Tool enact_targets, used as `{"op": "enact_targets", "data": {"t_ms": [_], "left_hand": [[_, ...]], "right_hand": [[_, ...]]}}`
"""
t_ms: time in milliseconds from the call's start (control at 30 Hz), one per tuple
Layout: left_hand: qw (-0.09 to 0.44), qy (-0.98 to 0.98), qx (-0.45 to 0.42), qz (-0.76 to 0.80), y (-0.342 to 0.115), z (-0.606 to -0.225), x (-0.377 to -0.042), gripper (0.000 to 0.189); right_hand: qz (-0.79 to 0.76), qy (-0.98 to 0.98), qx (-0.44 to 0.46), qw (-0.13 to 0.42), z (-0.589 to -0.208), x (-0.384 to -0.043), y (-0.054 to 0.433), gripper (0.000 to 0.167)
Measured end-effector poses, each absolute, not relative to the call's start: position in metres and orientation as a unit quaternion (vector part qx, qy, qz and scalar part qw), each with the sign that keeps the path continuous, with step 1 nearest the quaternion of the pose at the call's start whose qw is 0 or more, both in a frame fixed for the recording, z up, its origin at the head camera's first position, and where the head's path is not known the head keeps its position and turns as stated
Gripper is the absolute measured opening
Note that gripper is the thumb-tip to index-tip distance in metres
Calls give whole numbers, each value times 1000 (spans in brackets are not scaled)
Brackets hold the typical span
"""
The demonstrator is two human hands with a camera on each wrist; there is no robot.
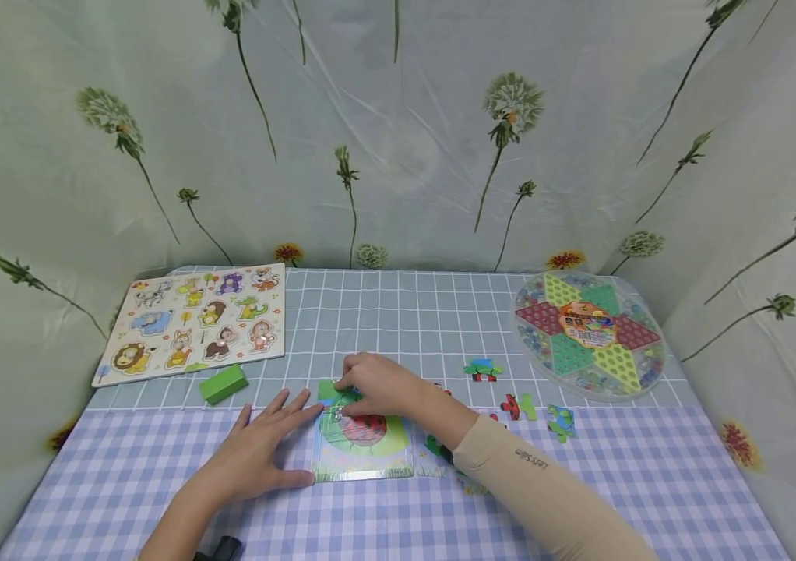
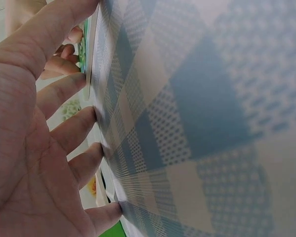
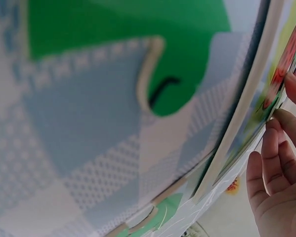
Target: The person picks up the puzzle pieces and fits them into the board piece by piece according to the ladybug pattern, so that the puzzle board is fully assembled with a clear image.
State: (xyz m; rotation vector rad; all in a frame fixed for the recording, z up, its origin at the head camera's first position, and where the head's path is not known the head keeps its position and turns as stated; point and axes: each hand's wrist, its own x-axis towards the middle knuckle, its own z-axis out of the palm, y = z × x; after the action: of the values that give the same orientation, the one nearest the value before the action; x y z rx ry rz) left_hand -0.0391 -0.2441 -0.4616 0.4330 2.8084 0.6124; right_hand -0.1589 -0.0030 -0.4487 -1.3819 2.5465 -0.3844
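A jigsaw tray [image 1: 394, 456] with a ladybug picture lies on the checked cloth in the head view. Beside its left edge, my left hand [image 1: 256, 446] rests on the cloth with fingers spread, the thumb and index fingertip at the tray's border. My right hand [image 1: 380, 386] reaches over the tray's top left part, where its thumb and index finger pinch a green puzzle piece [image 1: 350, 398], partly hidden by the fingers. In the right wrist view, these fingertips [image 3: 278, 114] meet the tray surface, its red ladybug [image 3: 286, 61] beside them.
Loose puzzle pieces [image 1: 561, 422] lie to the right, some under the right forearm. An animal peg board [image 1: 279, 347] and a green block [image 1: 223, 384] stand at the left. A round Chinese checkers case [image 1: 569, 357] is at the back right, before a dandelion-print curtain [image 1: 412, 156].
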Motion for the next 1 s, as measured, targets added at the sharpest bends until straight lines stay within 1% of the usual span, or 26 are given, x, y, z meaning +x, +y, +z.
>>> {"op": "enact_targets", "data": {"t_ms": [467,667,1000], "left_hand": [[120,960,155,199,-244,-460,-39,99],[122,960,155,197,-244,-458,-39,99],[124,960,150,200,-243,-456,-40,100]], "right_hand": [[-145,869,-456,124,-448,-155,-2,45],[-133,869,-463,113,-444,-152,0,44],[-163,864,-462,112,-430,-155,20,44]]}}
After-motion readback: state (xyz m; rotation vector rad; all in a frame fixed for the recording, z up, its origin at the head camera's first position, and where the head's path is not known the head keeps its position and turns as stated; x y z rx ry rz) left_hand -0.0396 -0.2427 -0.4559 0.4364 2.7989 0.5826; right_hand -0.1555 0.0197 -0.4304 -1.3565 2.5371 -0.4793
